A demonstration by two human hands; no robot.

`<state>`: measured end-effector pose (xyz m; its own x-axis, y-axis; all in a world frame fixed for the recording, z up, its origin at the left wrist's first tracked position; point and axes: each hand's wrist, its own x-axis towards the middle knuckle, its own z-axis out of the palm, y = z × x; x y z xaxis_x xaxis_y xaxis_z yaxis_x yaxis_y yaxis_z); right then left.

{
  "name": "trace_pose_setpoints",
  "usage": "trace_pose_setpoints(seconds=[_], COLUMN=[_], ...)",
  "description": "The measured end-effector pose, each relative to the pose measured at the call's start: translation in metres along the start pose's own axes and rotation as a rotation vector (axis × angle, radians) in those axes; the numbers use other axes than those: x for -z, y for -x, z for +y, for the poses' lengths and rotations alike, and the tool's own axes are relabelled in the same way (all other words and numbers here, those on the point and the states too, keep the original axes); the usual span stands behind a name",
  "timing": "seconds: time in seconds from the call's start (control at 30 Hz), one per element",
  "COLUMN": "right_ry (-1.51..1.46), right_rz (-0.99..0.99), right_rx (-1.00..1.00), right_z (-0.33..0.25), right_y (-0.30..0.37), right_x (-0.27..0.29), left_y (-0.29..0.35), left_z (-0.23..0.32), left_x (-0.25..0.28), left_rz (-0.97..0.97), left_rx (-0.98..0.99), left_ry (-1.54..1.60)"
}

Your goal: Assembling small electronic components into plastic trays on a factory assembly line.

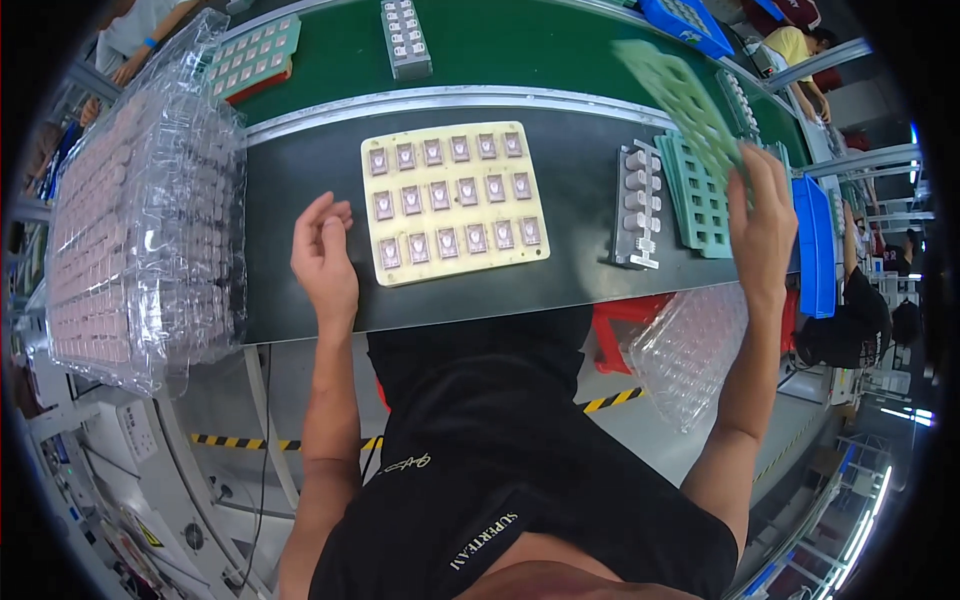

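A cream tray (458,268) lies on the dark bench in front of me, with rows of small clear pinkish square pieces seated in it. My left hand (325,255) hovers just left of that tray, empty, its fingers loosely bent and apart. On the right, my right hand (765,205) grips a thin green plate with cutouts (680,85) by its near end. This plate is tilted up and slightly blurred. Below it, more green plates with square holes (708,238) lie stacked on the bench. Left of the stack stands a grey metal fixture (625,235) carrying a row of whitish cylinders.
Clear plastic trays of pinkish pieces (150,230) are piled high at the left. Beyond the metal rail, a green conveyor (510,55) carries a filled green tray (255,55) and another fixture (405,40). A blue bin (817,245) sits at the right; clear trays (690,345) are below the bench.
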<state>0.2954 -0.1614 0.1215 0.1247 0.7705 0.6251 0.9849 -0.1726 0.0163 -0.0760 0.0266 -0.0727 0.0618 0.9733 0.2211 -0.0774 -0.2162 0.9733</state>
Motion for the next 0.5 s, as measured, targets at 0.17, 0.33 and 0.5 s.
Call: trace_pose_setpoints(seconds=[0.17, 0.33, 0.5], right_ry=[-0.283, -0.298, -0.299], right_rz=[-0.02, 0.08, 0.06], right_rx=[0.252, 0.565, 0.599], right_z=[-0.063, -0.108, -0.119], right_y=[-0.019, -0.018, -0.002], right_x=[-0.063, -0.11, -0.118], left_y=[-0.015, -0.015, -0.009], left_z=[0.023, 0.035, 0.041], left_x=[-0.004, -0.005, -0.004], left_rz=[-0.067, -0.143, -0.175], left_rx=[-0.024, 0.033, 0.049], left_ry=[0.021, 0.099, 0.204])
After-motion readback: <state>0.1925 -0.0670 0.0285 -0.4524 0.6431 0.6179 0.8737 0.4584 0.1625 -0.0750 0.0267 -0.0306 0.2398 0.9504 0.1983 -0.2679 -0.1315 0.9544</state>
